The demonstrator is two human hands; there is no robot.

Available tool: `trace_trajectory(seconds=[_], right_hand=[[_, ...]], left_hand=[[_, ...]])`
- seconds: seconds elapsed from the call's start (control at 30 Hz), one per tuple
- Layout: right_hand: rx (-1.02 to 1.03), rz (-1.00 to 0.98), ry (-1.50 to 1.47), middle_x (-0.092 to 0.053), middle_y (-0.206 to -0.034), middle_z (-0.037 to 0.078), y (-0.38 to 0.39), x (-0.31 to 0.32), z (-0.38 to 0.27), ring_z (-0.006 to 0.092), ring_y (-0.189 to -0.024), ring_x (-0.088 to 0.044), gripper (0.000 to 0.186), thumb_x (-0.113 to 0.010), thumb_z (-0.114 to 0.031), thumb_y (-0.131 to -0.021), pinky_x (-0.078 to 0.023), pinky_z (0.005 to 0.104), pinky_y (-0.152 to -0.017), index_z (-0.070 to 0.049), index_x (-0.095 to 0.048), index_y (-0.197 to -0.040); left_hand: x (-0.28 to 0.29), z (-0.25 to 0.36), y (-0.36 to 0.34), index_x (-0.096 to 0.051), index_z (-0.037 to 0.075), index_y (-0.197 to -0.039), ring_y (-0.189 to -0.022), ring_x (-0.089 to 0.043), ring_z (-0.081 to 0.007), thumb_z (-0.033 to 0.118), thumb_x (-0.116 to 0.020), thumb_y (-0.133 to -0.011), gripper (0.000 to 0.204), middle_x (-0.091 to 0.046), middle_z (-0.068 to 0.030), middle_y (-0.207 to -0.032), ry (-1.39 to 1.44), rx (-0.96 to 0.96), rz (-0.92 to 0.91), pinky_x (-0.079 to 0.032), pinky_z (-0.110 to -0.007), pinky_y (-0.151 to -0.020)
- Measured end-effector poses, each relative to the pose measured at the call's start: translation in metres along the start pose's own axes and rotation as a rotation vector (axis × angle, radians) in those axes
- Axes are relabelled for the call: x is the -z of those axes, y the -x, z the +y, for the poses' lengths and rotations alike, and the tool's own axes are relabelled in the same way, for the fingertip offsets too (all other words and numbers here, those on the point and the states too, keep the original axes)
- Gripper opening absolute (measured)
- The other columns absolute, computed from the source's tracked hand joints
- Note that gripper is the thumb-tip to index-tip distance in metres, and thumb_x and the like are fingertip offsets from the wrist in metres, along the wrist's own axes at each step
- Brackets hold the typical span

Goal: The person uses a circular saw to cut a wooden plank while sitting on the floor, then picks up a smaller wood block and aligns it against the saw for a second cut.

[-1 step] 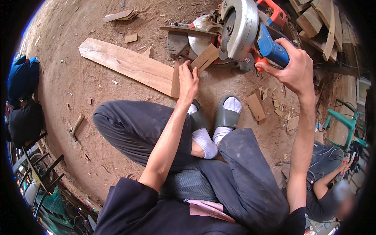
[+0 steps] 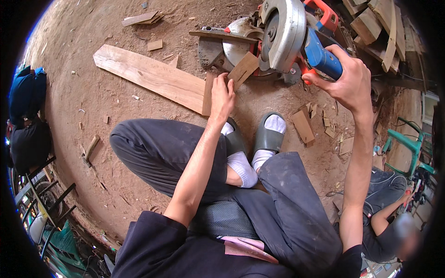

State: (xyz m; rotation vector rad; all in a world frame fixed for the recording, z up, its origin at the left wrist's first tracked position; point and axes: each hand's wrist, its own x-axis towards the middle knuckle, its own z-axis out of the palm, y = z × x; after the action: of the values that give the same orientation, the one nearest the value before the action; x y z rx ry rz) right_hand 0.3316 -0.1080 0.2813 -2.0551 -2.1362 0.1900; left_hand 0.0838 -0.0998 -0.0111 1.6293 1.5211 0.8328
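Observation:
A miter saw (image 2: pixel 278 34) with a silver blade guard stands at the far middle. My right hand (image 2: pixel 348 83) is closed round its blue handle (image 2: pixel 321 54), with a finger and thumb by the orange-red trigger area. My left hand (image 2: pixel 223 98) is closed at the near end of a short wooden block (image 2: pixel 244 69), which reaches to the saw beside the blade. Its fingertips are partly hidden against the wood. Left of that hand a long wooden plank (image 2: pixel 148 76) lies at a slant, its squared end by my fingers.
Offcuts (image 2: pixel 303 125) and chips litter the dirt floor. Stacked wood (image 2: pixel 371 28) stands at the far right. A hammer (image 2: pixel 91 150) lies at the left. Another person (image 2: pixel 384 227) sits at the lower right, near a green chair (image 2: pixel 403 148). My feet in dark slides (image 2: pixel 270 134) are close below the saw.

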Motion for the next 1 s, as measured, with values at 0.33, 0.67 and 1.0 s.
trace_trajectory(seconds=[0.33, 0.67, 1.0], right_hand=[[0.11, -0.134, -0.012, -0.072, -0.075, 0.011, -0.011, 0.004, 0.006, 0.0319, -0.073, -0.074, 0.06, -0.089, -0.056, -0.072, -0.056, 0.0386, -0.067, -0.008, -0.068, -0.102], [-0.02, 0.017, 0.061, -0.073, -0.073, 0.013, 0.012, -0.018, -0.007, 0.0362, -0.07, -0.073, 0.056, -0.086, -0.055, -0.071, -0.057, 0.0444, -0.06, -0.009, -0.069, -0.098], [0.005, 0.062, 0.11, -0.071, -0.075, 0.014, 0.03, -0.045, -0.009, 0.0375, -0.07, -0.072, 0.046, -0.084, -0.043, -0.075, -0.056, 0.0458, -0.06, -0.011, -0.066, -0.102]], left_hand=[[0.014, -0.005, -0.026, -0.067, -0.008, -0.121, -0.101, -0.073, -0.0191, 0.007, -0.064, -0.102, 0.025, -0.074, -0.0159, -0.112, 0.523, 0.339, -0.337, -0.061, -0.032, -0.09], [-0.001, 0.015, -0.017, -0.072, -0.005, -0.116, -0.084, -0.074, -0.0135, 0.015, -0.07, -0.099, 0.026, -0.077, -0.0091, -0.094, 0.529, 0.316, -0.276, -0.06, -0.028, -0.076], [-0.002, 0.008, -0.014, -0.073, -0.006, -0.118, -0.08, -0.075, -0.0138, 0.014, -0.071, -0.096, 0.029, -0.078, -0.0106, -0.092, 0.498, 0.332, -0.216, -0.059, -0.026, -0.073]])
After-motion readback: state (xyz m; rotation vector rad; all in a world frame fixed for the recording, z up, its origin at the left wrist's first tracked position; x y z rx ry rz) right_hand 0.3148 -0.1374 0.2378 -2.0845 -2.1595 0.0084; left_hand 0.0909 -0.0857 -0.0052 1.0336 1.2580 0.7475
